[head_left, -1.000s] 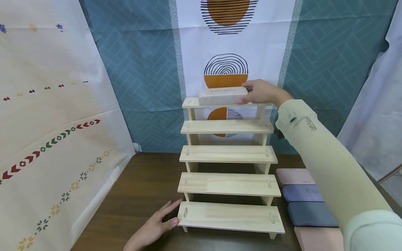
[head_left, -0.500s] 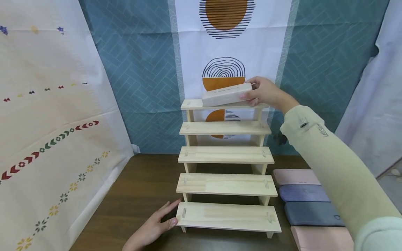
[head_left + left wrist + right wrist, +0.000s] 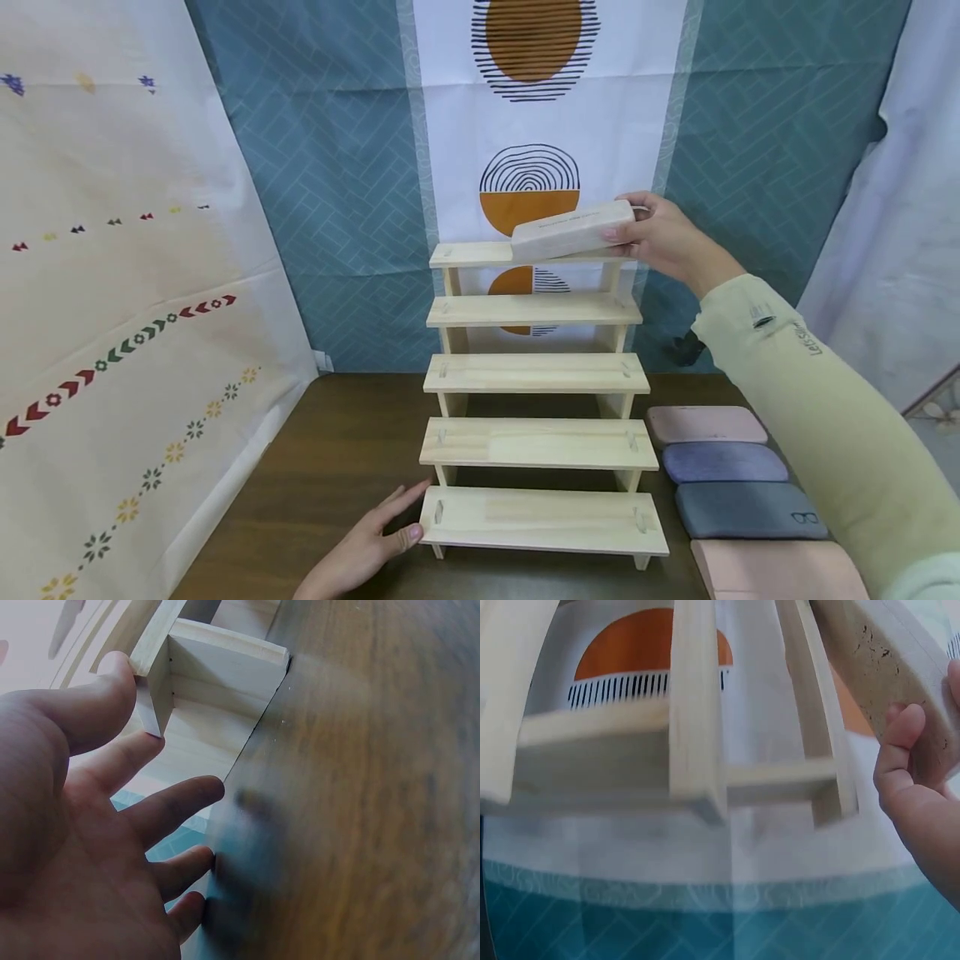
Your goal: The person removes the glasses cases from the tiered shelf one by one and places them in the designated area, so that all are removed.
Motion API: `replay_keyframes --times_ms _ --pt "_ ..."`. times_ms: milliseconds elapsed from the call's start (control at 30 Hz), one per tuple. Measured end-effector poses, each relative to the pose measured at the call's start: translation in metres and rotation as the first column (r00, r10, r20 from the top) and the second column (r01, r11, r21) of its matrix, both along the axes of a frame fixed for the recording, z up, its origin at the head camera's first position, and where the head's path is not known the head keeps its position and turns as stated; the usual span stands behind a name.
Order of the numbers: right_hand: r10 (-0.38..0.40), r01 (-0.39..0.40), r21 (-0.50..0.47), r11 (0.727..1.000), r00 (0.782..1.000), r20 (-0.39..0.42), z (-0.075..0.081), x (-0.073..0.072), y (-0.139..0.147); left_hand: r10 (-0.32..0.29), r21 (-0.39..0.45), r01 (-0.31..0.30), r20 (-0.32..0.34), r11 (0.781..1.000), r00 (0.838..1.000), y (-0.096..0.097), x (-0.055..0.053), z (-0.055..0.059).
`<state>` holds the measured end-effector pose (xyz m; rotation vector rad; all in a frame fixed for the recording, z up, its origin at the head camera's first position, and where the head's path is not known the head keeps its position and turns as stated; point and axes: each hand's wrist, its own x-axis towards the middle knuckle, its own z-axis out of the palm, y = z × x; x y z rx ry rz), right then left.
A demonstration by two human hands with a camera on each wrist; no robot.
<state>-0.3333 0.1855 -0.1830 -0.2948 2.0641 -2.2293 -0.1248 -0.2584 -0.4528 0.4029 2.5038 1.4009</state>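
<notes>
My right hand (image 3: 672, 242) grips the right end of a white glasses case (image 3: 566, 232) with small print along its top. The case slants over the top shelf of a pale wooden stepped rack (image 3: 532, 373), left end low near the board and right end raised. In the right wrist view the thumb presses the speckled underside of the case (image 3: 889, 671). My left hand (image 3: 363, 542) is at the left end of the lowest shelf (image 3: 540, 518). Its thumb and straight index finger touch that board's end, while the other fingers (image 3: 176, 810) spread loosely beside the rack.
Several glasses cases lie in a column right of the rack: a pink one (image 3: 705, 423), a purple-blue one (image 3: 723, 462), a dark blue one (image 3: 750, 510) and a pale pink one (image 3: 776, 567). A patterned cloth (image 3: 630, 108) hangs behind, another cloth (image 3: 142, 333) at left.
The white case lay level along the top shelf; my right hand has tilted its right end up and drawn it to the right. The left hand has stayed at the lowest shelf.
</notes>
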Motion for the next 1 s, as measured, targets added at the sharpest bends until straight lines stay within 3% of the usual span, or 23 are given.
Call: replay_keyframes --times_ms 667,1000 --pt "-0.002 0.003 0.016 1.000 0.998 -0.057 -0.023 0.010 0.072 -0.029 0.001 0.029 0.043 1.000 0.999 0.000 -0.003 -0.002" --pt "-0.020 0.018 -0.048 0.999 0.999 -0.049 -0.039 0.011 0.099 -0.023 0.010 0.023 0.057 1.000 0.998 0.000 -0.003 -0.001"
